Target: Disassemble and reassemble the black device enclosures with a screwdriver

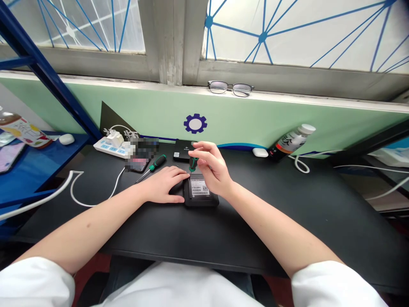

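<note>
A black box-shaped device [201,201] with a white printed label lies on the dark table in front of me. My right hand [213,168] grips the green and black handle of a screwdriver [193,164], held upright with its tip at the device's far left corner. My left hand [166,184] rests at the device's left side, fingers stretched out and the thumb apart, its fingertips near the screwdriver's tip. A second screwdriver [157,162] with a green and black handle lies beyond my left hand. Behind the device sits a flat black box [181,150] with a small white label.
A white power strip [110,147] and a partly blurred phone [140,164] lie at the back left, with a white cable. A dark bottle [287,143] and a white earbud case [260,152] stand back right. Glasses [230,88] rest on the sill.
</note>
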`<state>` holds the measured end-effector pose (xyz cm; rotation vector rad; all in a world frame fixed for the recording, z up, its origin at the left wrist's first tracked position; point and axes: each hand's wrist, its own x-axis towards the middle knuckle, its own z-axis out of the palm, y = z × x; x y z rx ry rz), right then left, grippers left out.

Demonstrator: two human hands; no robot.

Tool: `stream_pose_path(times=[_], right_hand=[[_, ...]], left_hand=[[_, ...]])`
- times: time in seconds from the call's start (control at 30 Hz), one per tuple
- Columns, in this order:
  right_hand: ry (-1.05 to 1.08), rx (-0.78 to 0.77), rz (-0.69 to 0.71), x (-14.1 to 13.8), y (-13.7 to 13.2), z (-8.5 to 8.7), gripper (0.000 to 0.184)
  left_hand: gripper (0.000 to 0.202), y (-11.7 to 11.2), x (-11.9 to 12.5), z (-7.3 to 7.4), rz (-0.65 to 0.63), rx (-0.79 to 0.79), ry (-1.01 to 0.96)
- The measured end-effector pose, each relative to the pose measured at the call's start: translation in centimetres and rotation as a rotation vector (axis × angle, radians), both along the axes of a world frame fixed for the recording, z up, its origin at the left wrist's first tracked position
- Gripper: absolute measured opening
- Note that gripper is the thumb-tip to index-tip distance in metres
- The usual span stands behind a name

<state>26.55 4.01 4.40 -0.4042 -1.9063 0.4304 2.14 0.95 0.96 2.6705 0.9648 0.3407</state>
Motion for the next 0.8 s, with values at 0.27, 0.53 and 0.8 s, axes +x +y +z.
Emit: stream_pose_path(times=[0.27, 0.53, 0.8], right_hand=[[0.028, 0.105, -0.047, -0.11, 0.01, 0.41, 0.033], [0.028, 0.089, -0.013, -0.12, 0.06, 0.30, 0.028], [0.018, 0.087, -0.039, -0.30, 0.06, 0.19, 0.025]], left_hand=[[0.087, -0.12, -0.07, -0.42, -0.001, -0.041, 0.084], [0.094, -0.14, 0.19, -0.43, 0.061, -0.069, 0.213], [0.097, -0.23, 0.03, -0.73, 0.110, -0.060, 0.202]])
